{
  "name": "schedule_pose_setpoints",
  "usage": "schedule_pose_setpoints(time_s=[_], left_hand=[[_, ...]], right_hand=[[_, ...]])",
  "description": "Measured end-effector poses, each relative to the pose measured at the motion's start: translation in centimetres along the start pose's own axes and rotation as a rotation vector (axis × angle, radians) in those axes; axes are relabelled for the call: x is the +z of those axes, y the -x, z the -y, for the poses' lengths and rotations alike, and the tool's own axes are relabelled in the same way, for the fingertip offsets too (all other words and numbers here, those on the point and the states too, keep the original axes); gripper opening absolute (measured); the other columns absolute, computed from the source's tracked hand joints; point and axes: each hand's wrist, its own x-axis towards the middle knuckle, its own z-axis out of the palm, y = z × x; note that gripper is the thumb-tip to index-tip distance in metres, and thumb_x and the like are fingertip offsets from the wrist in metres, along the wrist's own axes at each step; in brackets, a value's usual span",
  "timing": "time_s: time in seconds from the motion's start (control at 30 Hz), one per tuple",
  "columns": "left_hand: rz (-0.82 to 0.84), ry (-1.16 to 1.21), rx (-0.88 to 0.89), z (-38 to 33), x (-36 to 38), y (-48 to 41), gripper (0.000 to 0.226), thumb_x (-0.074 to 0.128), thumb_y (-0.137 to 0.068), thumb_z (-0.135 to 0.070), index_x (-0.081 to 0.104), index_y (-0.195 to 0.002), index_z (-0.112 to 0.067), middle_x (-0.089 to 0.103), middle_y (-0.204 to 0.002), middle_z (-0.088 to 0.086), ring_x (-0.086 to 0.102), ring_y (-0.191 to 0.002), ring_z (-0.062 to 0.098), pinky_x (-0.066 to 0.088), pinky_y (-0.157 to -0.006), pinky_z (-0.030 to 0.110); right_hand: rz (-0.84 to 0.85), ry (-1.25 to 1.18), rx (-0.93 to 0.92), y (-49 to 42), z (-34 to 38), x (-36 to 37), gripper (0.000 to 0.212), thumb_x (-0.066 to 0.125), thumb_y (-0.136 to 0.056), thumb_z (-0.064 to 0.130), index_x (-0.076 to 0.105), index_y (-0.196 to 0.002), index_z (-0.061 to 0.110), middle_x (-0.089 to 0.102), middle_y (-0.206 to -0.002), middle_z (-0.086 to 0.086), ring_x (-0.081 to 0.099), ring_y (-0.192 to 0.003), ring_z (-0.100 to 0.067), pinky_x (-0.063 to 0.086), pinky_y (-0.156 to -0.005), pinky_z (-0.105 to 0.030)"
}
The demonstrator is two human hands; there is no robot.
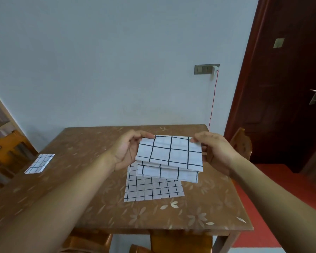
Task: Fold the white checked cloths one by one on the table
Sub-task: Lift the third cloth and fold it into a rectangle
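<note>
Progress looks partial from where I sit: one small white cloth with thin dark checks (39, 163) lies folded near the left edge of the brown flower-patterned table (91, 179), well apart from everything else, so I count that one as done. A second white checked cloth (169, 156) is up off the table between both hands, already doubled over into a thick, layered rectangle, its lower layers hanging a little below the top one. Under it, flat on the table, I see a larger white checked cloth with a finer grid (153, 190); whether it is one sheet or several I cannot tell, and I judge it is waiting its turn.

My left hand (128, 152) pinches the far left corner of the held cloth, thumb on top, fingers beneath. My right hand (213, 152) clamps the far right corner the same way. The cloth spans the gap between the two grips, tilted down towards me, directly above the flat one.
</note>
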Motion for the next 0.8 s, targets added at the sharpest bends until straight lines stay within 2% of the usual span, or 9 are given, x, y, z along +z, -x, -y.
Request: schedule_pose_setpoints(time_s=[0.1,0.23,0.3,0.37,0.43,0.53,0.63,0.73,0.8], left_hand=[[-0.092,-0.181,0.099,0.3,0.6,-0.2,0.022,0.056,-0.099,-0.01,0.075,-0.088,-0.016,0.07,-0.092,0.008,0.066,-0.078,0.02,0.055,-0.071,0.031],[-0.171,-0.492,0.258,0.3,1.0,-0.4,0.026,0.066,-0.092,0.002,0.068,-0.094,-0.024,0.076,-0.093,-0.008,0.069,-0.078,0.01,0.055,-0.072,0.031],[-0.076,-0.57,0.281,-0.3,1.4,-0.2,0.032,0.065,-0.092,0.003,0.064,-0.102,-0.027,0.077,-0.097,-0.009,0.071,-0.082,0.01,0.058,-0.074,0.034],[0.034,-0.653,0.286,-0.9,2.2,0.1,0.04,0.066,-0.093,0.001,0.06,-0.116,-0.032,0.078,-0.102,-0.005,0.074,-0.086,0.016,0.061,-0.077,0.037],[0.073,-0.719,0.299,-1.2,3.1,0.2,0.053,0.068,-0.093,-0.004,0.054,-0.128,-0.04,0.077,-0.105,-0.002,0.075,-0.089,0.023,0.062,-0.081,0.039],[-0.013,-0.622,0.318,-1.4,3.0,-0.3,0.053,0.075,-0.089,-0.015,0.054,-0.131,-0.041,0.077,-0.102,-0.001,0.075,-0.088,0.022,0.06,-0.083,0.041],[-0.177,-0.332,0.273,-0.1,2.2,-0.4,0.035,0.072,-0.092,-0.022,0.058,-0.123,-0.031,0.077,-0.101,-0.001,0.072,-0.089,0.02,0.056,-0.087,0.044],[-0.221,-0.077,0.179,3.5,2.8,0.2,0.033,0.067,-0.096,-0.018,0.049,-0.123,-0.022,0.077,-0.102,0.004,0.073,-0.094,0.025,0.055,-0.097,0.057],[-0.229,-0.028,0.189,5.3,3.7,0.5,0.037,0.066,-0.097,-0.014,0.043,-0.122,-0.027,0.075,-0.101,0.011,0.073,-0.096,0.026,0.057,-0.095,0.052]], right_hand=[[-0.088,0.187,-0.122,-0.2,-0.4,0.7,0.013,0.068,-0.096,0.002,0.069,-0.096,0.015,0.056,-0.061,0.008,0.054,-0.058,-0.011,0.049,-0.062,-0.029],[-0.004,0.342,-0.079,-0.1,0.0,1.0,0.051,0.072,-0.09,-0.003,0.064,-0.127,0.03,0.066,-0.088,-0.006,0.071,-0.079,-0.019,0.061,-0.072,-0.033],[0.11,0.502,0.034,0.0,0.5,1.1,0.035,0.076,-0.091,0.012,0.071,-0.12,0.032,0.073,-0.104,-0.002,0.074,-0.092,-0.02,0.061,-0.078,-0.034],[0.192,0.598,0.079,0.1,0.6,1.8,0.016,0.075,-0.093,0.025,0.075,-0.109,0.028,0.078,-0.104,0.0,0.076,-0.092,-0.017,0.061,-0.083,-0.035],[0.209,0.653,0.036,0.0,0.1,2.6,0.012,0.072,-0.096,0.029,0.078,-0.105,0.025,0.081,-0.103,-0.001,0.078,-0.096,-0.019,0.061,-0.091,-0.043],[0.149,0.517,0.004,0.0,-0.4,3.2,0.014,0.067,-0.1,0.02,0.079,-0.106,0.015,0.082,-0.103,-0.005,0.078,-0.097,-0.026,0.061,-0.095,-0.05],[0.036,0.312,0.021,0.0,-0.3,2.8,0.015,0.066,-0.101,0.017,0.077,-0.108,0.009,0.082,-0.103,-0.009,0.079,-0.096,-0.029,0.063,-0.087,-0.052],[-0.07,0.15,0.019,-0.3,-0.3,2.6,0.012,0.066,-0.101,0.015,0.076,-0.106,0.01,0.082,-0.101,-0.009,0.079,-0.093,-0.03,0.065,-0.075,-0.051],[-0.114,0.108,-0.002,-0.5,-0.4,2.7,0.013,0.065,-0.101,0.015,0.076,-0.107,0.011,0.082,-0.102,-0.009,0.079,-0.095,-0.029,0.065,-0.076,-0.052]])
